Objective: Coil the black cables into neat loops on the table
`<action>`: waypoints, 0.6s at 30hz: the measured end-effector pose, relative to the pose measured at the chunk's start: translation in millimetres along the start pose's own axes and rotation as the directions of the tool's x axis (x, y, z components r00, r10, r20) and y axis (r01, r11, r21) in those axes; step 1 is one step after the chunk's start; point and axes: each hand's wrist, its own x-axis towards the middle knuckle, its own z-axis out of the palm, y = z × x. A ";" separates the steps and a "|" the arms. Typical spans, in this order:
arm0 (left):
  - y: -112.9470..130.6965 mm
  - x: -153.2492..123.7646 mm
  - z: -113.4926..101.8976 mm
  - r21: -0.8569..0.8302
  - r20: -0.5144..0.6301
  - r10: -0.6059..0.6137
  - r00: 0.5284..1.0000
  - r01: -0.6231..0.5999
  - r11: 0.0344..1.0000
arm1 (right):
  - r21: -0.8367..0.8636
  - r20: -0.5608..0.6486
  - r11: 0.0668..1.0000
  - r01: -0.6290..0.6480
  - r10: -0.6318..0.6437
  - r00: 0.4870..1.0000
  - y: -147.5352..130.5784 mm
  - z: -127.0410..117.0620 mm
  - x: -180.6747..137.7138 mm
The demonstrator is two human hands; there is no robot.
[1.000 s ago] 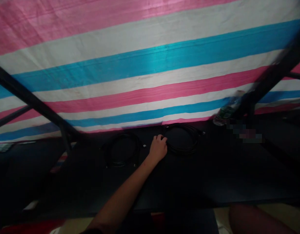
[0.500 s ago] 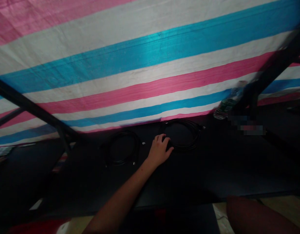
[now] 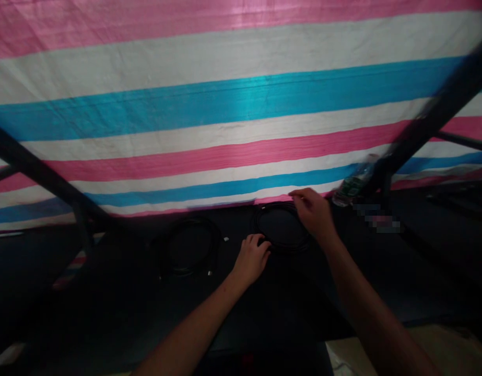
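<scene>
On the tabletop (image 3: 280, 308), one black cable coil (image 3: 288, 249) is flanked by the left hand (image 3: 253, 257) and right hand (image 3: 314, 213), fingers bent; whether it is gripped cannot be told.

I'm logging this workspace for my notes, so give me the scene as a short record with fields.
Left hand: at the near left edge of the right cable coil, fingers curled; grip unclear
Right hand: at that coil's right side; grip unclear
Other item: left cable coil, black, apart from both hands
Surface: black tabletop
Bottle: clear, green label, towards the right
Backdrop: striped sheet, pink, white and blue
Lighting: dim over the tabletop
</scene>
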 end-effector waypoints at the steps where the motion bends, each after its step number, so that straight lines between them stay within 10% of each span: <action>1: -0.2 -0.2 0.5 -0.015 -0.006 -0.001 1.000 0.001 1.000 | -0.117 0.091 0.992 -0.045 0.056 0.994 8.3 4.3 1.7; 4: -1.4 -0.3 0.8 -0.064 -0.022 -0.003 1.000 0.001 0.998 | -0.505 0.284 0.852 -0.138 0.315 0.906 33.1 21.7 -0.1; 7: -3.2 -0.4 1.6 -0.109 -0.030 -0.010 0.999 0.007 0.994 | -0.549 0.263 0.820 -0.161 0.352 0.898 51.2 34.2 -4.8; 18: -8.3 1.7 2.0 -0.240 -0.019 -0.013 1.000 0.008 0.971 | -0.018 0.169 0.991 -0.132 0.133 0.977 49.6 21.8 -9.0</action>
